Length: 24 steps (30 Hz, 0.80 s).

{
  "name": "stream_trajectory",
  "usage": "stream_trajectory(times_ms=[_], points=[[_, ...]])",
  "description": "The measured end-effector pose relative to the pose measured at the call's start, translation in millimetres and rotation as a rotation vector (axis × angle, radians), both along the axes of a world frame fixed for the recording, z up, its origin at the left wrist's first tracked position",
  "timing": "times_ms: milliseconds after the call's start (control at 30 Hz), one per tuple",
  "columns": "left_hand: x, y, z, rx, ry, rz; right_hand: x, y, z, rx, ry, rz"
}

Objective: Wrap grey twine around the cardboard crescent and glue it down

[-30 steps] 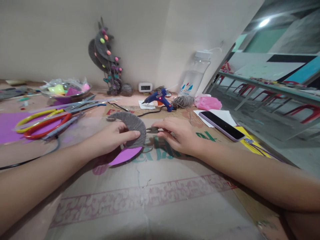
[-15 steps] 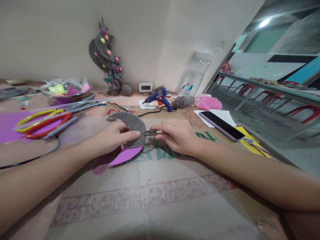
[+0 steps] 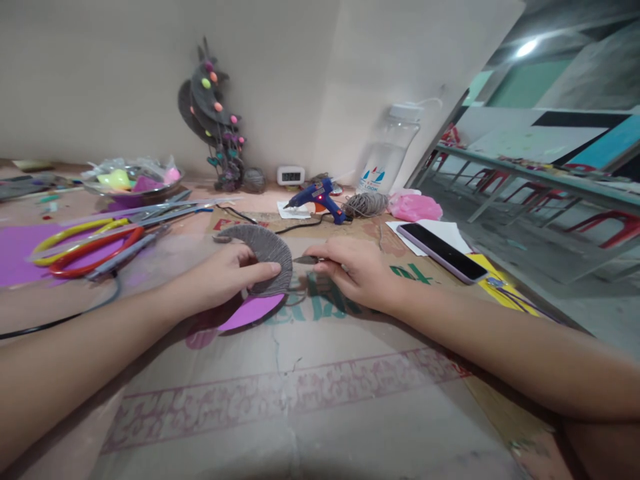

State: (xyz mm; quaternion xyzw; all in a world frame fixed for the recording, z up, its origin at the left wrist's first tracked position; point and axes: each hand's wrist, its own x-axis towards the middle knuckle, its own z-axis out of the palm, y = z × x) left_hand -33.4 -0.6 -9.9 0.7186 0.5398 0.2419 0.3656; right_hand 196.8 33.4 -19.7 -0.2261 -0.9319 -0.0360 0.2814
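My left hand [image 3: 233,270] grips a crescent wrapped in grey yarn [image 3: 273,250], thumb on top and fingers underneath. Below the crescent's lower tip, a pink-purple paper piece [image 3: 253,312] sticks out. Just right of the crescent, my right hand [image 3: 350,267] pinches a small dark grey item [image 3: 306,259] between thumb and forefinger; its exact shape is too small to tell. A strand of grey yarn loops beneath it, over the cardboard [image 3: 310,413].
Behind stand a blue glue gun [image 3: 320,199], yarn [image 3: 367,204], a bottle [image 3: 387,150], a small clock [image 3: 291,175] and a decorated grey crescent [image 3: 205,100]. Scissors [image 3: 95,250] and a bowl [image 3: 133,193] lie left; a phone [image 3: 443,253] lies right.
The right hand's fingers have shifted slightly, and more of the small dark item shows at their tips. The left hand and the crescent have barely moved.
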Motion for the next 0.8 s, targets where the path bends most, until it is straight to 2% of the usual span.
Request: stream_trajectory(times_ms=[167,433,633,800], points=[[-0.8,0.9,-1.0,0.017,-0.006,0.001,1.6,0.6,-0.6,-0.038,0.078,-0.015],[-0.4,0.3,-0.5,-0.009,-0.004,-0.004,0.2,-0.8,0.3,0.01,-0.013,-0.003],[2.8,-1.9,6.4,-0.004,0.018,0.081,0.6,-0.5,0.0,0.012,-0.02,-0.01],[3.3,-2.0,7.4,-0.005,-0.017,0.075,0.8,-1.1,0.3,0.004,-0.023,-0.01]])
